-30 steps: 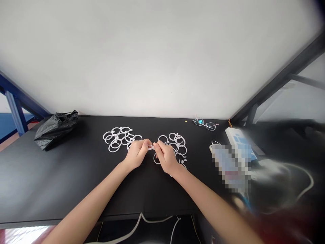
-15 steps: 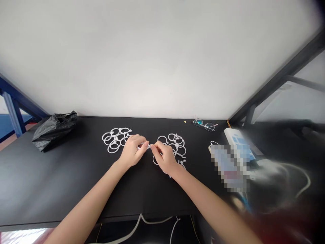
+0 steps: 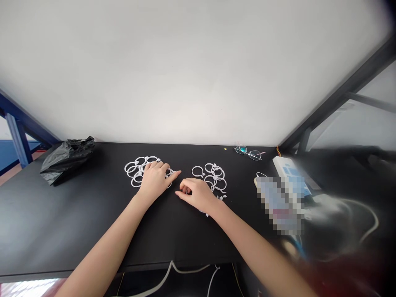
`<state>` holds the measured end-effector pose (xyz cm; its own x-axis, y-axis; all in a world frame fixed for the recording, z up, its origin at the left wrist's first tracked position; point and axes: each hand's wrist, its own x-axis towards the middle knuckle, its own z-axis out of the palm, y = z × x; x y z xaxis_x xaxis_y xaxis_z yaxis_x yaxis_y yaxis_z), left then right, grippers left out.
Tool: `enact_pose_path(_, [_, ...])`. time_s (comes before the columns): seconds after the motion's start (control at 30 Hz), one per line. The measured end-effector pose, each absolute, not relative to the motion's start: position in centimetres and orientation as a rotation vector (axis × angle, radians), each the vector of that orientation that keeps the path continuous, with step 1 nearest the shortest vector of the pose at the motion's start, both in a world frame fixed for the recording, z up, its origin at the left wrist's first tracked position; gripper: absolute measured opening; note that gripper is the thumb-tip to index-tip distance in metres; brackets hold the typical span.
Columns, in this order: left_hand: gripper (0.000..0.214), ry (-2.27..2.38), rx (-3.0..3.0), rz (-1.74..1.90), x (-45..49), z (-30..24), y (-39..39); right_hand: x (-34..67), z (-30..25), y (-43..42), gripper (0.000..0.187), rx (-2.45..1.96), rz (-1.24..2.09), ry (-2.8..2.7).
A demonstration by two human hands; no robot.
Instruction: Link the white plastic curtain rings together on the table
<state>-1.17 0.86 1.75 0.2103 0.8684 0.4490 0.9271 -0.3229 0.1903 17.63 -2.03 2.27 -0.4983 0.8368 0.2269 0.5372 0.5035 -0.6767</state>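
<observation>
Thin white rings, each with a small knob or clasp, lie in two groups on the black table [image 3: 102, 214]. My left hand [image 3: 154, 178] rests palm down over the right side of the left group of rings [image 3: 130, 169], its thumb stretched out to the right. Parts of rings show beyond its fingers. Beside the right group of rings [image 3: 219, 172], my right hand [image 3: 199, 194] has loosely curled fingers and a thumb held apart, with nothing visible between them. It covers the near left part of that group. One ring [image 3: 197, 171] lies just beyond its knuckles.
A crumpled black plastic bag [image 3: 66, 159] sits at the far left. Eyeglasses [image 3: 255, 155] lie toward the wall. At the right are a blurred-out phone-like object [image 3: 278, 206], a white box [image 3: 286, 169] and cables. More cables [image 3: 161, 282] hang below the table edge.
My hands have moved apart. The white ring pinched between them went left with my left hand onto the left group. My right hand has let go and dropped slightly nearer.
</observation>
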Motion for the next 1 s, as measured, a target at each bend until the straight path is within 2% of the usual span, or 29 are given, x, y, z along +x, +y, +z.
enact_pose_path(0.23, [0.034,-1.700,-2.293,-0.680,-1.5,1.2,1.0,17.8,1.8,-1.7,0.014,-1.047,0.693,-2.226])
enact_pose_path(0.43, [0.027,-1.726,-2.309,-0.773,-1.4,1.3,0.9,17.7,1.8,-1.7,0.016,-0.991,0.735,-2.214])
enact_pose_path(0.73, [0.017,-1.686,-2.561,-1.210,-0.1,2.8,0.2,17.4,1.6,-1.7,0.017,-0.852,0.646,-2.040])
enact_pose_path(1.0, [0.026,-1.868,-3.021,-1.620,0.4,4.0,-0.4,17.4,2.9,-1.7,0.009,-0.838,0.663,-1.596])
